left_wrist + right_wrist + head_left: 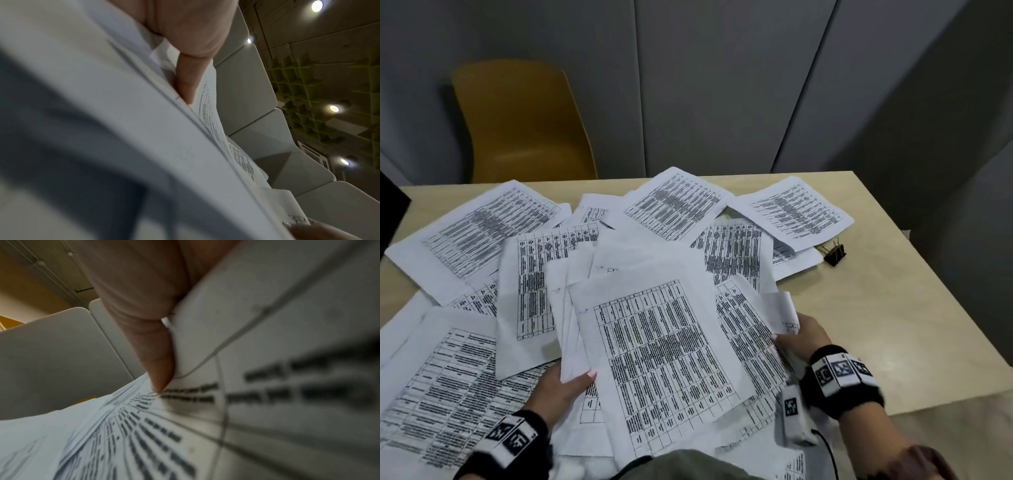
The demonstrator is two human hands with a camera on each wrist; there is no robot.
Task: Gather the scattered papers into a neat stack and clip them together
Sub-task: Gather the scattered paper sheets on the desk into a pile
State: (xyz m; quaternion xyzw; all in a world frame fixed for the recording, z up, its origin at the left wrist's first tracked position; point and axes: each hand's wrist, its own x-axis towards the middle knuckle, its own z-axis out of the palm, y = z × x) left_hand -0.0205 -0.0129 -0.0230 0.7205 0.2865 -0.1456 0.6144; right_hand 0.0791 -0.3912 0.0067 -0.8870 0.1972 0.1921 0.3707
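Many printed sheets with black tables lie scattered over a beige table [887, 308]. In the head view I hold a loose bundle of papers [654, 346] lifted above the others. My left hand [561, 387] grips the bundle's left edge, thumb on top. My right hand [801, 337] pinches its right edge. In the left wrist view the left hand's thumb [189, 78] presses on the bundle of papers [127, 129]. The right wrist view shows the right hand's thumb [160, 366] on a printed sheet [267, 402]. A black binder clip [835, 254] lies on the table at the right.
More sheets [482, 226] reach the table's far and left edges; one [796, 210] lies beside the clip. A yellow chair [524, 120] stands behind the table before grey wall panels [722, 85]. Bare table shows at the right.
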